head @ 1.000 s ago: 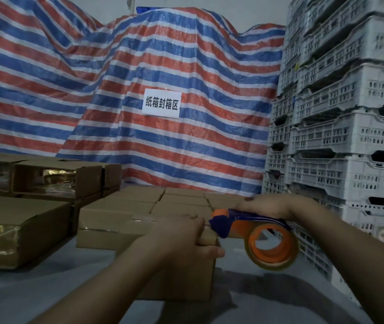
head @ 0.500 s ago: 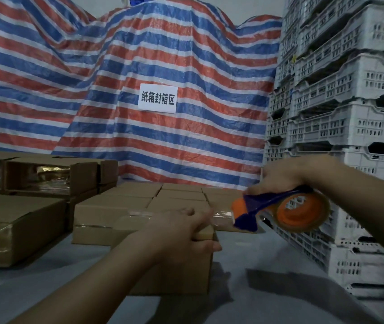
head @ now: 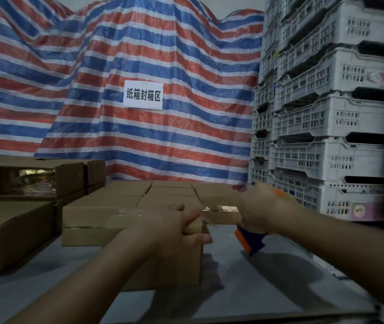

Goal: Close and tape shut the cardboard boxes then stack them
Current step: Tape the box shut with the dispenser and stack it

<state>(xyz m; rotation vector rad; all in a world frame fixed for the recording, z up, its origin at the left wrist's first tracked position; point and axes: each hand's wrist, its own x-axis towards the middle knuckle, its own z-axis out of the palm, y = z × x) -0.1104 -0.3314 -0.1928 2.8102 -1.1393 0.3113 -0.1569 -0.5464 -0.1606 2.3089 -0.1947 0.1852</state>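
A small cardboard box (head: 177, 265) stands on the grey table (head: 244, 288) in front of me. My left hand (head: 170, 228) grips its top right corner, thumb down the near face and fingers over the top. Shiny tape lies along the box top. My right hand (head: 261, 209) holds the blue and orange tape dispenser (head: 250, 240) just right of the box, its blade end pointing down, apart from the box. The roll is hidden behind my hand.
Several closed cardboard boxes (head: 107, 206) lie in rows behind the near box. Taped boxes (head: 13, 232) are stacked at the left. Grey plastic crates (head: 331, 127) tower at the right. A striped tarp (head: 139, 54) with a white sign (head: 143, 95) hangs behind.
My right hand lifted the dispenser off the box's right end, swung it out to the right, then turned it so the blade end points down. My left hand stayed on the box.
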